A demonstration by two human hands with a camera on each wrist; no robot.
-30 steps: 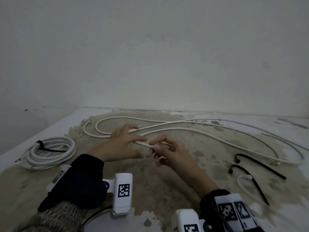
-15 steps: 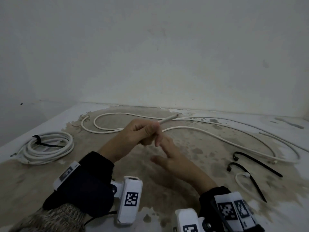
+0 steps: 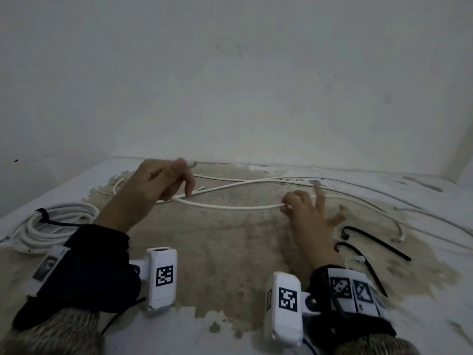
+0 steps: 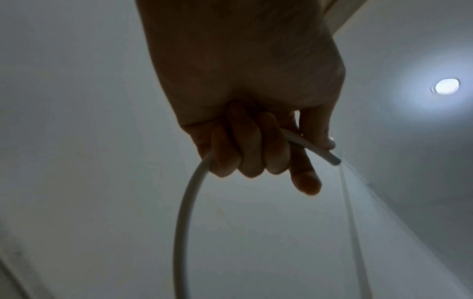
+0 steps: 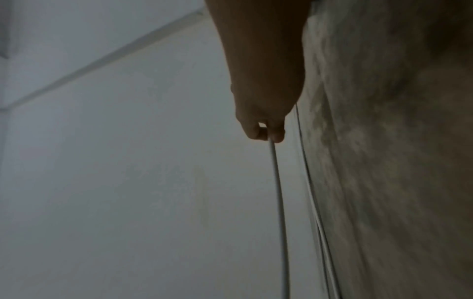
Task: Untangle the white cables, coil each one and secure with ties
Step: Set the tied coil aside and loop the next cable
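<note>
A loose white cable (image 3: 230, 206) stretches between my two hands above the stained table. My left hand (image 3: 163, 179) grips it near its cut end, fingers curled round it; in the left wrist view the cable (image 4: 184, 212) bends down out of the left hand (image 4: 256, 153) and its end sticks out by the thumb. My right hand (image 3: 304, 211) pinches the cable between thumb and forefinger, the other fingers spread; in the right wrist view the cable (image 5: 277, 212) hangs from that right hand (image 5: 266, 131). More loose white cable (image 3: 358, 198) loops across the far table.
A coiled white cable (image 3: 51, 224) bound with a black tie lies at the left edge. Two black ties (image 3: 371, 239) and a small white loop (image 3: 354, 260) lie at the right. The stained table (image 3: 217, 265) meets a white wall right behind.
My hands have moved apart: the left one went left and up with the cable end, the right one slid right along the cable, which now spans between them.
</note>
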